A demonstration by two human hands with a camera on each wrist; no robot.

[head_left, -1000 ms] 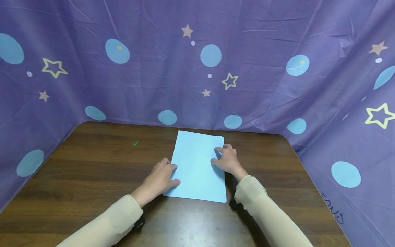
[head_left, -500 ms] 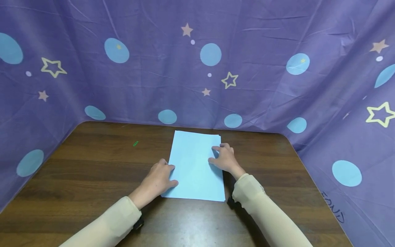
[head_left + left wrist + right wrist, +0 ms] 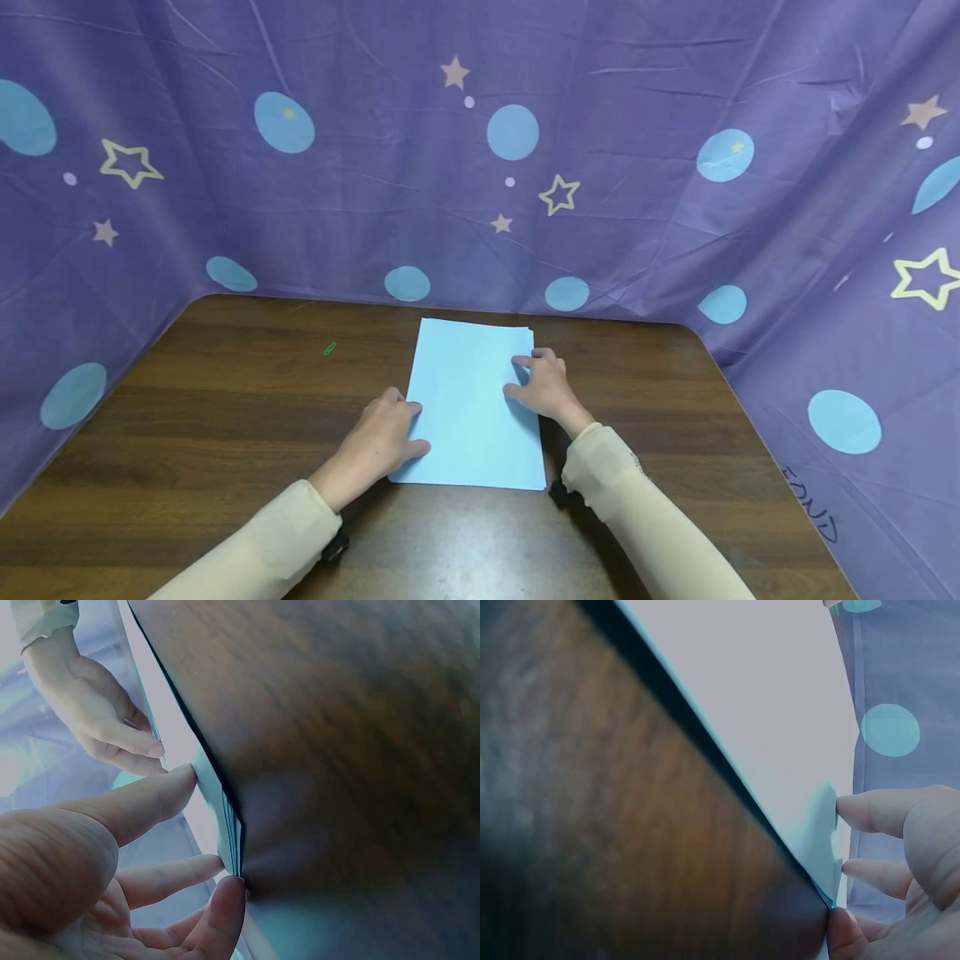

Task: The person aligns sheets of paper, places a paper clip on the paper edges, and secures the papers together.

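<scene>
A stack of pale blue-white paper sheets (image 3: 472,408) lies on the table in the head view, its far right corner slightly uneven. My left hand (image 3: 378,442) grips the stack's left side. In the left wrist view, thumb and index finger (image 3: 206,864) are on the top sheet while another fingertip meets the layered edge. On the right side, my right hand (image 3: 546,387) holds the stack, thumb and forefinger on top. The right wrist view shows a lower fingertip (image 3: 845,930) at the paper's edge. How far the fingers reach beneath is hidden.
The brown wooden table (image 3: 225,417) has rounded far corners. A purple curtain (image 3: 360,167) with stars and blue dots hangs behind it and along both sides. A small green outlined mark (image 3: 330,349) shows on the left part of the table.
The paper stack has shifted a little to the left, and both hands have moved with it. Their hold on its sides looks the same.
</scene>
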